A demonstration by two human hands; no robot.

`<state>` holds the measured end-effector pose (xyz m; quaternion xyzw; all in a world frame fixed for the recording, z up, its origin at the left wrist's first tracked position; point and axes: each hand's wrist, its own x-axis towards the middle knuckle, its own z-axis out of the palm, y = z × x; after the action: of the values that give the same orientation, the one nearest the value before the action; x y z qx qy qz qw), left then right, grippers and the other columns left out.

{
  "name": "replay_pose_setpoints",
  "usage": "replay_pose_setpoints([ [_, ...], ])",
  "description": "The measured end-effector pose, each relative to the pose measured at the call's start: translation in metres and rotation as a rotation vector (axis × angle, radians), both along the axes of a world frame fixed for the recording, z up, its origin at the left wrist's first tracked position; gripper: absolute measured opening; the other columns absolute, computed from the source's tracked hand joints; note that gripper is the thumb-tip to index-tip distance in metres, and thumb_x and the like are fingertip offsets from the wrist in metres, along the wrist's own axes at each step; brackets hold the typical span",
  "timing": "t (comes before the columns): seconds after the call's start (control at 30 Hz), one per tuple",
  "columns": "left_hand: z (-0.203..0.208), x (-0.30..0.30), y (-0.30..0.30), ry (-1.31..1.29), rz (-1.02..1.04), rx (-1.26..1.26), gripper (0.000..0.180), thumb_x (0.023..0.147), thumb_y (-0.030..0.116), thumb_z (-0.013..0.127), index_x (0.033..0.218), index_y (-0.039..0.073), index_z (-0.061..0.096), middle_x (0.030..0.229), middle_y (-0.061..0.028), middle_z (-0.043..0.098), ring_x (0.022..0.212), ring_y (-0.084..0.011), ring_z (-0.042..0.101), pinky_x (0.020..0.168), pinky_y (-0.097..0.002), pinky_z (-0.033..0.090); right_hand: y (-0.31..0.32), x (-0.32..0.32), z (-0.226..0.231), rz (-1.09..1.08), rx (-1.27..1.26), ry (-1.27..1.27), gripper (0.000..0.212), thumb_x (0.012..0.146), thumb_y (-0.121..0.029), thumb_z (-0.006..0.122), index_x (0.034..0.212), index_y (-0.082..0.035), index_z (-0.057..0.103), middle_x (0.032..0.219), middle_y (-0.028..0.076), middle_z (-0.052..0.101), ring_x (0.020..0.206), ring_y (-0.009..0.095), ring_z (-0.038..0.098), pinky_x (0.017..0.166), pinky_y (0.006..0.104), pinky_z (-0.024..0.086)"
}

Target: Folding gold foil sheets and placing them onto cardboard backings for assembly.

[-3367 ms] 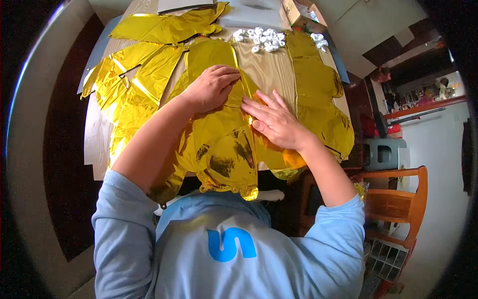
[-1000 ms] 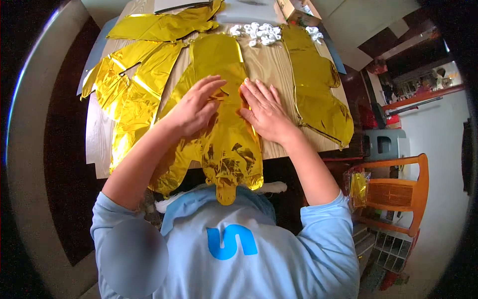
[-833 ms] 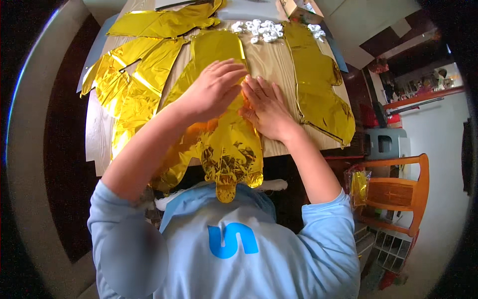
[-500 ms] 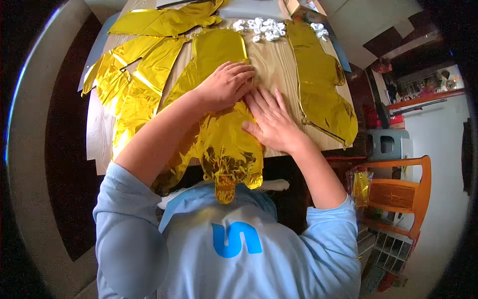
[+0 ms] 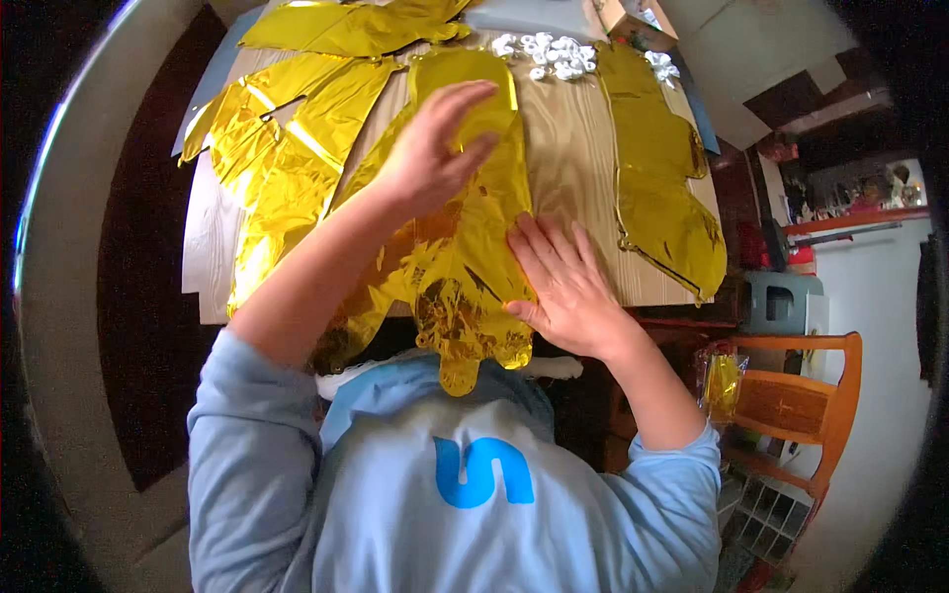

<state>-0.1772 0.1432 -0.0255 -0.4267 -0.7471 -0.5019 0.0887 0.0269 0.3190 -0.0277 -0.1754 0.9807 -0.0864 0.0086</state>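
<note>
A flat gold foil balloon lies lengthwise in front of me, its lower end hanging over the table's near edge. Over its upper part is my left hand, raised, thumb apart from the fingers and nothing in it. My right hand rests flat with spread fingers on the balloon's right edge and the wood beside it. To the left lies another crumpled gold foil balloon, with a further foil piece beyond it. One more gold foil balloon lies flat at the right.
Small white curled pieces are heaped at the far side of the wooden table, several more farther right. A cardboard box stands at the back. A wooden chair with a plastic-wrapped gold packet is at my right.
My left hand has lifted off the balloon and opened its fingers. My right hand has slid toward me along the balloon's right edge. The view has shifted slightly.
</note>
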Motion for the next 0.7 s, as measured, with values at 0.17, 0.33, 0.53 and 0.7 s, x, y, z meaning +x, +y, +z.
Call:
replay_pose_setpoints([
  [0.17,0.064,0.12,-0.145,-0.979,-0.058,-0.054,0.03,0.098,0.028,0.062,0.1,-0.001,0.071,0.082,-0.0055,0.07,0.075,-0.0118,0.065,0.067,-0.0259,0.051,0.004,-0.012,0.015,0.006,-0.171,0.024,0.07,0.096,-0.049,0.055,0.148,-0.004,0.039,0.152,0.018,0.04,0.141,0.038,0.034,0.117,0.0489,0.027],
  [0.33,0.01,0.189,-0.206,-2.006,0.316,0.231,0.046,0.101,0.042,0.054,0.128,0.005,0.056,0.108,-0.0097,0.068,0.087,-0.0217,0.068,0.074,-0.031,0.053,0.004,-0.03,0.008,0.037,-0.244,0.142,0.047,0.092,-0.036,0.066,0.125,-0.003,0.061,0.135,0.018,0.054,0.129,0.037,0.047,0.111,0.0466,0.036],
  [0.53,0.002,0.187,-0.185,-1.663,0.415,0.5,0.039,0.099,0.032,0.057,0.126,0.003,0.055,0.11,-0.0118,0.066,0.092,-0.0226,0.066,0.075,-0.035,0.055,0.005,-0.038,0.007,0.057,-0.318,0.148,0.037,0.087,-0.025,0.071,0.117,-0.005,0.062,0.134,0.017,0.055,0.133,0.038,0.047,0.111,0.047,0.037],
  [0.7,0.033,0.162,-0.176,-0.63,0.222,0.013,0.014,0.091,0.003,0.062,0.104,-0.002,0.065,0.101,-0.0121,0.07,0.085,-0.0229,0.068,0.073,-0.0317,0.053,0.007,-0.042,0.0,0.09,-0.291,0.175,0.04,0.084,-0.022,0.072,0.119,-0.007,0.061,0.139,0.017,0.054,0.135,0.037,0.045,0.113,0.0484,0.035],
])
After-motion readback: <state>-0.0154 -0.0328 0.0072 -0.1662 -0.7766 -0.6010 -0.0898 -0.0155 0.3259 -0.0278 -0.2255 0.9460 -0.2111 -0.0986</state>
